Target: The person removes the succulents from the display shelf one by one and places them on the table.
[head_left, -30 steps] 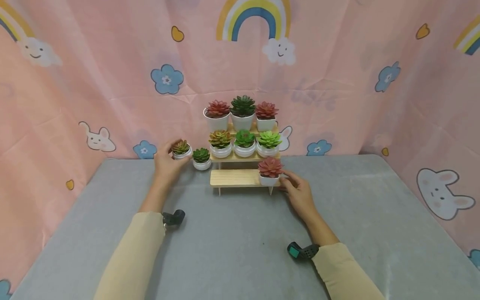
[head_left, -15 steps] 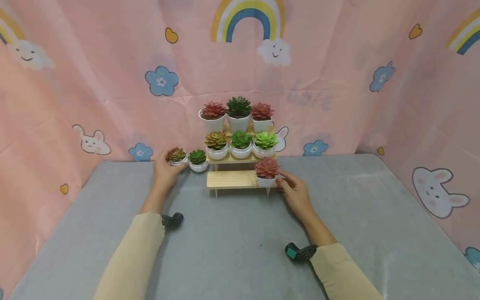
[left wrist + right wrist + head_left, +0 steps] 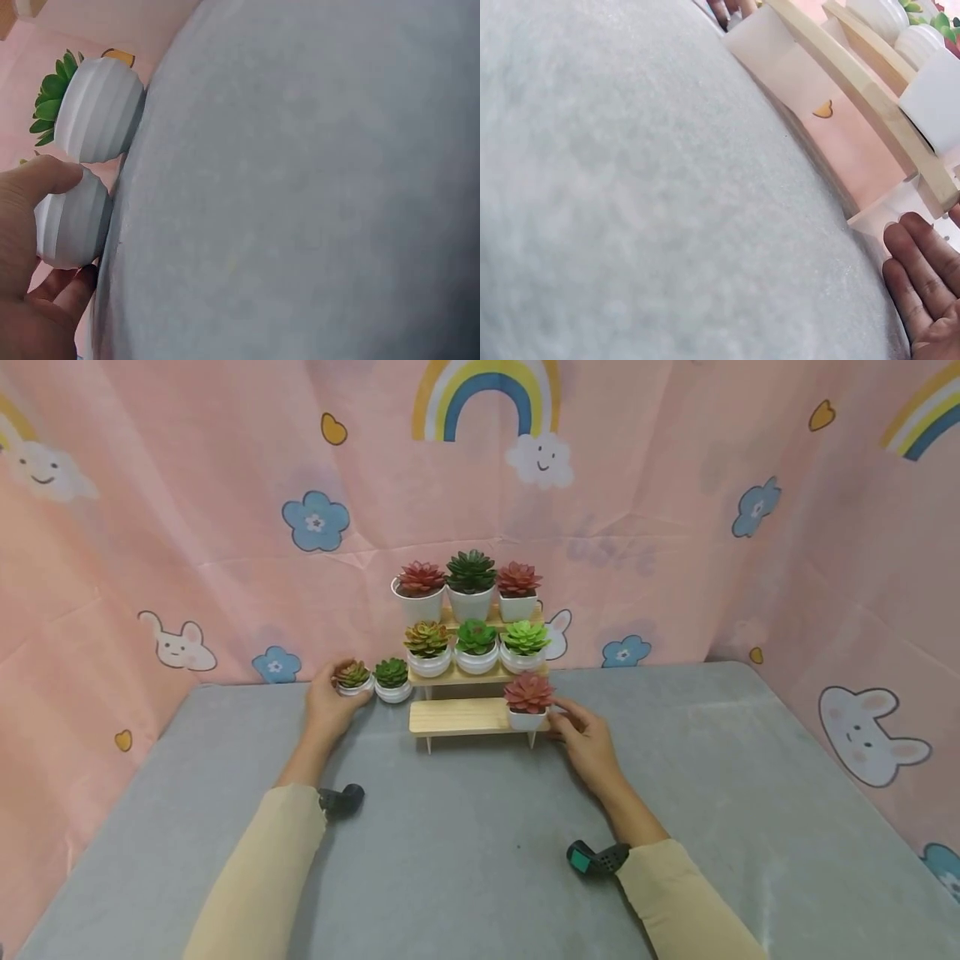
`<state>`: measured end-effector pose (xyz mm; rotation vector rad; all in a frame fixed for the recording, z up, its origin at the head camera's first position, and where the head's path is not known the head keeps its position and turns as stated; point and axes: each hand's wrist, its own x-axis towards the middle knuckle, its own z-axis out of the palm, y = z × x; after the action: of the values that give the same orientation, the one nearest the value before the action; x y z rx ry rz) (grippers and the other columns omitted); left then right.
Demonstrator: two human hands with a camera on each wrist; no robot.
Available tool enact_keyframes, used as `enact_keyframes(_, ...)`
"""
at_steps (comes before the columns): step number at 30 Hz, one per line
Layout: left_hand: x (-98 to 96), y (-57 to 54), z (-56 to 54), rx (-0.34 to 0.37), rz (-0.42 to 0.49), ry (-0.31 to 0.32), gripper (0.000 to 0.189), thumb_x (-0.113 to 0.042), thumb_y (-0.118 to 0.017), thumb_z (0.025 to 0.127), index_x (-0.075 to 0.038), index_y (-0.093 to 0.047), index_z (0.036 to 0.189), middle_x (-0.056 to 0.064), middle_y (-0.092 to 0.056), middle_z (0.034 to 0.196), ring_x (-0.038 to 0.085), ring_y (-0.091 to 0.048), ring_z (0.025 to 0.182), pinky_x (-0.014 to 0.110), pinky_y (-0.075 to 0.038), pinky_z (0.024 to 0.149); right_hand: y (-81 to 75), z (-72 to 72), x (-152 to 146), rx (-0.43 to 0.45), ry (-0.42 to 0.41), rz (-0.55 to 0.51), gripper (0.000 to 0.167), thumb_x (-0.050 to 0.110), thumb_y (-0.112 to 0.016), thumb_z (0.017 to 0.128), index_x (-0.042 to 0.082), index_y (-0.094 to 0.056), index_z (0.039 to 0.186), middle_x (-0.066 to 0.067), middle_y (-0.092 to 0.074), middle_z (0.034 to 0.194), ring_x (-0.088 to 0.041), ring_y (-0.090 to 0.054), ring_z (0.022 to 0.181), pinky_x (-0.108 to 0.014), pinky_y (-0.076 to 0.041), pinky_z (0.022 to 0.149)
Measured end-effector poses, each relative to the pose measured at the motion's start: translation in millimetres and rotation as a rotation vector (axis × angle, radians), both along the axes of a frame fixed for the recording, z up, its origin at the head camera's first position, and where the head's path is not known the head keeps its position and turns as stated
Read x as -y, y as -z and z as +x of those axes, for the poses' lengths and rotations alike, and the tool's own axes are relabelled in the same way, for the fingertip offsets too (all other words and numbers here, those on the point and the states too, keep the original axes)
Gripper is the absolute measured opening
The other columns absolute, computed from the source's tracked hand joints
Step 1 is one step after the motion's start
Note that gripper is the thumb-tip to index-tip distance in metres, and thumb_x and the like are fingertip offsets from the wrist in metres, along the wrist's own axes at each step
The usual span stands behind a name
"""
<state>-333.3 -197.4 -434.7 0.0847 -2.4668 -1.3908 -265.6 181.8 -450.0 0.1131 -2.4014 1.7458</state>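
In the head view, my left hand [image 3: 330, 702] holds a small brownish-green potted succulent [image 3: 352, 677] in a white round pot at the table's back edge. Its thumb and fingers curl round the ribbed pot [image 3: 73, 221] in the left wrist view. Close beside it sits a dark green potted succulent [image 3: 392, 680]. My right hand [image 3: 588, 743] is at the right end of the wooden tiered stand's lowest shelf [image 3: 457, 717], near a pink succulent [image 3: 528, 697] in a white pot. Straight fingers [image 3: 919, 262] lie along the stand's end in the right wrist view.
The middle shelf [image 3: 480, 674] bears three succulents in round white pots. Three more, two red and one dark green [image 3: 471, 581], stand on the top tier. Behind the grey table [image 3: 450, 852] hangs a pink patterned curtain [image 3: 637, 527].
My left hand has lowered the brownish-green succulent and brought it level beside the dark green one. The right hand stays at the stand's end. The head view has shifted slightly.
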Motion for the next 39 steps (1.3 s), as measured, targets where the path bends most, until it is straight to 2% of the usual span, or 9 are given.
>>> enact_keyframes(5, 2.2, -5.0, 2.2, 0.034, -0.046, 0.046, 0.066, -0.006, -0.073, 0.086, -0.002, -0.047, 0.146, 0.022, -0.051, 0.149, 0.039, -0.045, 0.141, 0.052, -0.034, 0.121, -4.9, 2.3, 2.2, 0.011, -0.002, 0.0, 0.035, 0.009, -0.052, 0.104, -0.002, -0.06, 0.136, -0.029, -0.069, 0.121, -0.034, -0.072, 0.1, -0.038, -0.061, 0.089)
enact_keyframes(10, -0.1, -18.1, 6.2, 0.087, -0.144, 0.094, 0.067, -0.013, -0.071, 0.09, 0.001, -0.042, 0.149, 0.025, -0.047, 0.151, 0.04, -0.042, 0.143, 0.053, -0.031, 0.122, -10.5, 4.5, 3.0, 0.025, -0.004, 0.0, 0.036, 0.008, -0.051, 0.104, -0.003, -0.059, 0.138, -0.031, -0.068, 0.121, -0.042, -0.07, 0.103, -0.044, -0.06, 0.091)
enact_keyframes(16, -7.8, -45.0, 19.2, 0.102, -0.09, 0.009, 0.061, -0.02, -0.063, 0.098, -0.001, -0.041, 0.151, 0.026, -0.044, 0.153, 0.043, -0.04, 0.144, 0.057, -0.035, 0.118, -2.0, -0.7, -0.9, -0.002, 0.002, 0.003, 0.036, 0.013, -0.053, 0.104, 0.003, -0.061, 0.138, -0.026, -0.071, 0.119, -0.032, -0.072, 0.099, -0.037, -0.061, 0.09)
enact_keyframes(20, -15.1, -60.7, 32.7, 0.034, 0.011, -0.051, 0.056, -0.022, -0.063, 0.098, -0.004, -0.046, 0.148, 0.021, -0.048, 0.152, 0.04, -0.042, 0.144, 0.054, -0.039, 0.117, 2.1, -2.1, -1.7, -0.031, -0.009, -0.019, 0.035, 0.011, -0.053, 0.103, 0.002, -0.063, 0.135, -0.027, -0.071, 0.117, -0.017, -0.073, 0.091, -0.025, -0.06, 0.084)
enact_keyframes(24, -26.6, -75.6, 47.1, -0.073, 0.106, -0.065, 0.053, -0.019, -0.065, 0.095, -0.006, -0.051, 0.145, 0.017, -0.054, 0.147, 0.035, -0.048, 0.141, 0.051, -0.039, 0.118, 2.7, -1.7, -2.0, -0.034, -0.01, -0.036, 0.034, 0.01, -0.053, 0.103, 0.0, -0.063, 0.134, -0.028, -0.071, 0.118, -0.005, -0.07, 0.086, -0.02, -0.058, 0.081)
enact_keyframes(26, -33.3, -82.8, 53.2, -0.12, 0.128, -0.057, 0.051, -0.017, -0.065, 0.095, -0.007, -0.052, 0.144, 0.016, -0.057, 0.145, 0.034, -0.051, 0.138, 0.051, -0.04, 0.118, 2.8, -2.7, -2.5, -0.03, -0.009, -0.026, 0.035, 0.01, -0.052, 0.104, 0.0, -0.062, 0.135, -0.029, -0.07, 0.119, -0.009, -0.072, 0.089, -0.023, -0.06, 0.083)
enact_keyframes(30, -49.2, -100.8, 65.6, -0.186, 0.142, -0.031, 0.048, -0.019, -0.064, 0.097, -0.009, -0.053, 0.143, 0.014, -0.058, 0.143, 0.031, -0.054, 0.136, 0.049, -0.042, 0.116, 1.2, -5.0, -4.0, -0.023, -0.009, -0.005, 0.036, 0.008, -0.049, 0.104, -0.004, -0.059, 0.136, -0.031, -0.069, 0.12, -0.032, -0.073, 0.098, -0.037, -0.061, 0.088)
enact_keyframes(32, -57.8, -109.7, 70.5, -0.218, 0.133, -0.03, 0.048, -0.021, -0.065, 0.098, -0.009, -0.054, 0.143, 0.012, -0.058, 0.143, 0.03, -0.054, 0.135, 0.05, -0.042, 0.116, 0.3, -5.2, -4.6, -0.027, -0.007, -0.001, 0.036, 0.007, -0.048, 0.104, -0.006, -0.058, 0.136, -0.032, -0.068, 0.12, -0.038, -0.072, 0.1, -0.037, -0.061, 0.088)
enact_keyframes(39, -87.5, -130.8, 84.6, -0.32, 0.094, -0.007, 0.045, -0.019, -0.068, 0.096, -0.008, -0.058, 0.139, 0.012, -0.059, 0.141, 0.03, -0.054, 0.132, 0.051, -0.042, 0.114, 1.2, -2.4, -1.2, -0.027, -0.004, -0.002, 0.034, 0.011, -0.053, 0.103, 0.0, -0.062, 0.135, -0.027, -0.071, 0.118, -0.016, -0.073, 0.09, -0.018, -0.057, 0.08)
